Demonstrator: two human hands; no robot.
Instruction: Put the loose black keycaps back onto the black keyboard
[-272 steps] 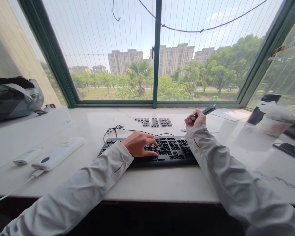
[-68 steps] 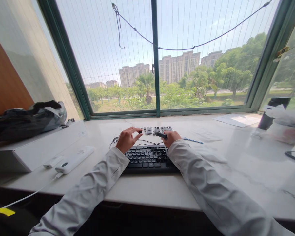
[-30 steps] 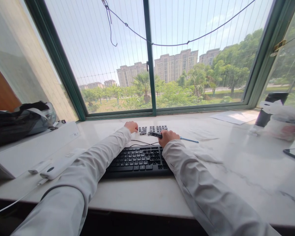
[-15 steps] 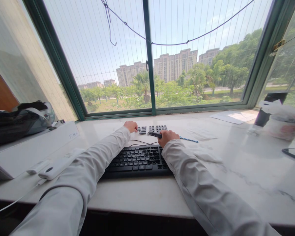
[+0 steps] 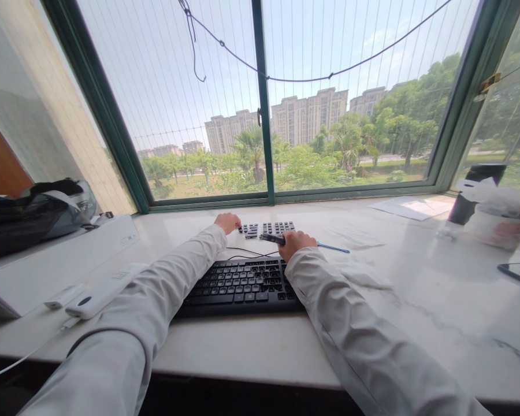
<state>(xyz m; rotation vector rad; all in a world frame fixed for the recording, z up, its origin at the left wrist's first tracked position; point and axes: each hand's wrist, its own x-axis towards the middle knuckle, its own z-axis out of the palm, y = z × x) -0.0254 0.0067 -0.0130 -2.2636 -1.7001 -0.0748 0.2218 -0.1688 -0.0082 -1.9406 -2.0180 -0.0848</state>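
Left hand (image 5: 227,222) fingers down on loose keycaps (image 5: 266,229) — grasp unclear; right hand (image 5: 295,242) clenched round dark tool (image 5: 272,238); keyboard (image 5: 241,282) just below.

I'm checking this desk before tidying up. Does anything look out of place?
Yes: loose keycaps lie in rows on the sill behind the keyboard, off the board. The left hand touches them; the right hand holds a dark tool.

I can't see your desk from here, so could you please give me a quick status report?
Left hand at the loose keycaps, grip unclear. Right hand shut on a dark tool. Keyboard below; blue pen alongside.
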